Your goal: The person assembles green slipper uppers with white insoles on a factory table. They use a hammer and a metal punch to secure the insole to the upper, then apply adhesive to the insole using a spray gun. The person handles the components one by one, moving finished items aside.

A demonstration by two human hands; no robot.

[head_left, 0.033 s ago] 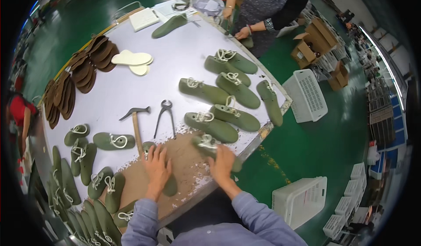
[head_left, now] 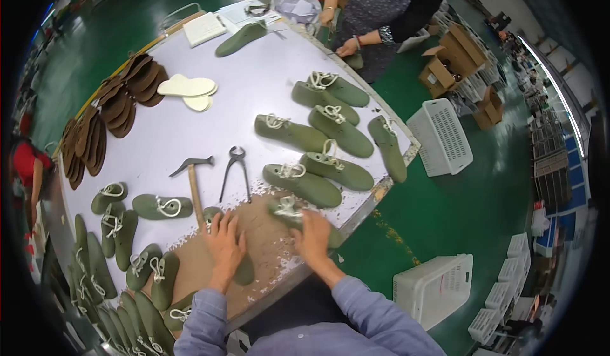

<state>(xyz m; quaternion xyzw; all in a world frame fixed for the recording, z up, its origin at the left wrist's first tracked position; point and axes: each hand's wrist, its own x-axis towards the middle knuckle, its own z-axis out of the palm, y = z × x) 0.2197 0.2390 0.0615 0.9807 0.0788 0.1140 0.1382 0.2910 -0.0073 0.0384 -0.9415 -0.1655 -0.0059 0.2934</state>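
- Pressing flat, the left hand (head_left: 223, 240) lies palm-down with fingers spread on a green shoe last (head_left: 240, 264); most of that last is hidden under the palm, its rounded end poking out just below the wrist side. The hand grips nothing; it seems to pin the last to the worn brown patch (head_left: 267, 245) of the table.
- The right hand (head_left: 312, 232) is curled loosely over a second green last with a white cord loop (head_left: 289, 208); the cord end shows just beyond the fingertips, the body runs under the palm. How tightly the fingers close I cannot tell, as motion blur smears them.
- Just beyond the left fingertips lies a hammer (head_left: 194, 181), its handle pointing back toward that hand, and beside it a pair of pincers (head_left: 235, 168), both in easy reach of either hand.
- Further out past the right hand, corded green lasts (head_left: 304, 184) lie in loose rows on the white tabletop (head_left: 254, 83).
- Off to the outer side of the left hand, more lasts (head_left: 160, 206) crowd the table's near edge, likely a separate batch.
- Far beyond both hands sit brown soles (head_left: 121, 102), pale insoles (head_left: 187, 88), and another person (head_left: 381, 13) at the far end.
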